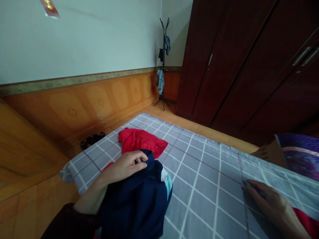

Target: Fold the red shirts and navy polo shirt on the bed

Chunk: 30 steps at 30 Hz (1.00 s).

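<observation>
A navy blue garment (139, 202) with a white and light blue patch lies bunched at the near left of a bed. My left hand (127, 164) rests over its upper part, fingers curled with an edge of the cloth at the fingertips. Just beyond is a crumpled red garment (142, 141), and a bit of red shows beside my left wrist. Over at the right, my right hand (270, 199) is low on the checked sheet, fingers stretched forward and slightly apart. Nothing clear is in it. Red cloth (305, 217) shows by the right wrist.
The grey checked bedsheet (191, 196) covers the bed. A cardboard box (276, 151) and something purple (302, 152) stand at the far right edge. Dark shoes (92, 140) lie on the floor at left. A coat rack (163, 59) and dark red wardrobe (231, 63) are behind.
</observation>
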Each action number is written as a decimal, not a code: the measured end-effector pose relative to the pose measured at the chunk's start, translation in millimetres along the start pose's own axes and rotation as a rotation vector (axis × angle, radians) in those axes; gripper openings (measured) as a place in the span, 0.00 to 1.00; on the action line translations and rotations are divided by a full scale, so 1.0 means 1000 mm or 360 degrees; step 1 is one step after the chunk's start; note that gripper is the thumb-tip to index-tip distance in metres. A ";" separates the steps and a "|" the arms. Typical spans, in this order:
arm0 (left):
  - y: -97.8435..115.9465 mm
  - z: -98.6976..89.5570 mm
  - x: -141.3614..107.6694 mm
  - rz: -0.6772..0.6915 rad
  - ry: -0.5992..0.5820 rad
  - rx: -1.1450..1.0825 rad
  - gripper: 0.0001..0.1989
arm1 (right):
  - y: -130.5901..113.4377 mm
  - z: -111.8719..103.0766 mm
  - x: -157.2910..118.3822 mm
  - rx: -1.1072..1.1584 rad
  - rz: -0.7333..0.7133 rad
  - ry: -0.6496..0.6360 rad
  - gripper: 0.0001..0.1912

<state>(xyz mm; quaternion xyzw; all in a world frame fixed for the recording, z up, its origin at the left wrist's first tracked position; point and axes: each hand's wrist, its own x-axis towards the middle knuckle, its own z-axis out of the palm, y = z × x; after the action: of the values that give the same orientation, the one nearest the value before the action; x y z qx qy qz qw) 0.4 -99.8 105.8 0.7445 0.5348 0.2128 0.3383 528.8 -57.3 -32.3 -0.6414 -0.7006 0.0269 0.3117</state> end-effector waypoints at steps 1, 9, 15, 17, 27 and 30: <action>-0.006 0.010 0.004 -0.0057 0.0036 0.0158 0.18 | 0.002 0.001 0.000 0.0020 0.0007 -0.0071 0.13; -0.022 0.063 0.022 -0.0112 0.0049 0.0208 0.10 | 0.009 0.005 -0.003 -0.0014 0.0015 -0.0136 0.15; 0.053 0.010 0.018 0.0564 0.0487 -0.1139 0.08 | 0.004 0.008 -0.005 -0.0100 -0.0075 -0.0045 0.20; 0.064 0.001 0.022 0.0585 0.0615 -0.1298 0.08 | -0.001 0.008 -0.005 -0.0111 -0.0068 -0.0050 0.21; -0.017 0.042 0.023 0.0085 -0.0260 -0.0382 0.20 | -0.055 0.005 -0.030 -0.0094 -0.0011 -0.0292 0.23; -0.031 0.058 0.013 0.0154 -0.0455 -0.0035 0.34 | -0.102 0.017 -0.047 -0.0048 -0.0001 -0.0364 0.20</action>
<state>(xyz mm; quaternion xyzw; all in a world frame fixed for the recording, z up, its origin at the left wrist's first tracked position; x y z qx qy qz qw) 24.1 -97.5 43.6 0.7884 0.4423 0.1266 0.4085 429.9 -111.9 -19.9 -0.6385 -0.7321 0.0891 0.2201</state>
